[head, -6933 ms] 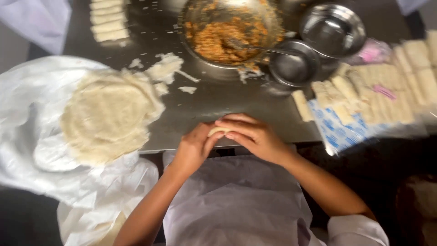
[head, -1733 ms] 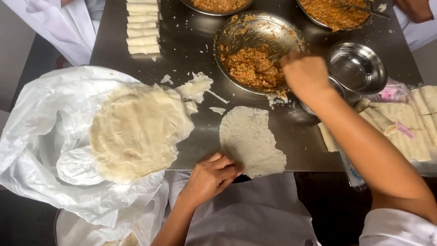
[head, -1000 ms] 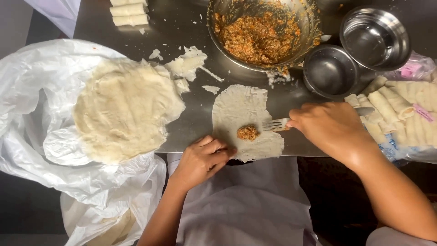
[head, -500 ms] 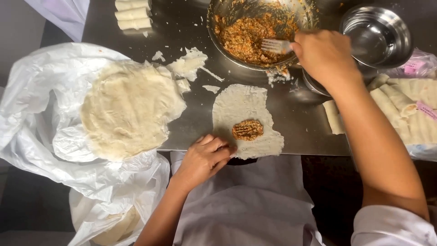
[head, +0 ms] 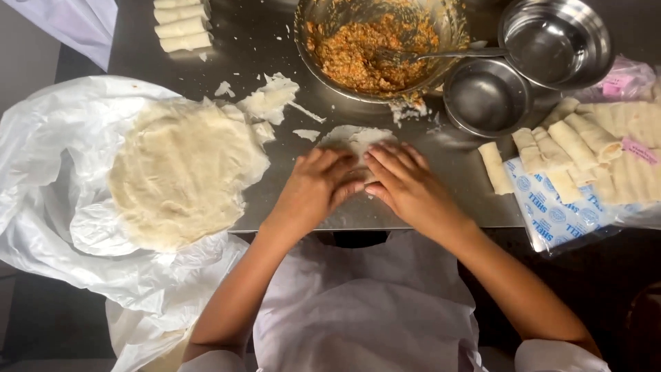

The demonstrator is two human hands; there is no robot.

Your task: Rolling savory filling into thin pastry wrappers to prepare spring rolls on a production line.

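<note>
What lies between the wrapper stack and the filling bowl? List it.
In the head view, torn wrapper scraps lie on the steel table between the wrapper stack and filling bowl.

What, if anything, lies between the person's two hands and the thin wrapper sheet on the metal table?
Nothing visible does. The left hand and right hand both rest directly on the wrapper sheet, covering most of it. The bowl of filling and the stack of wrappers sit apart from it.
</note>
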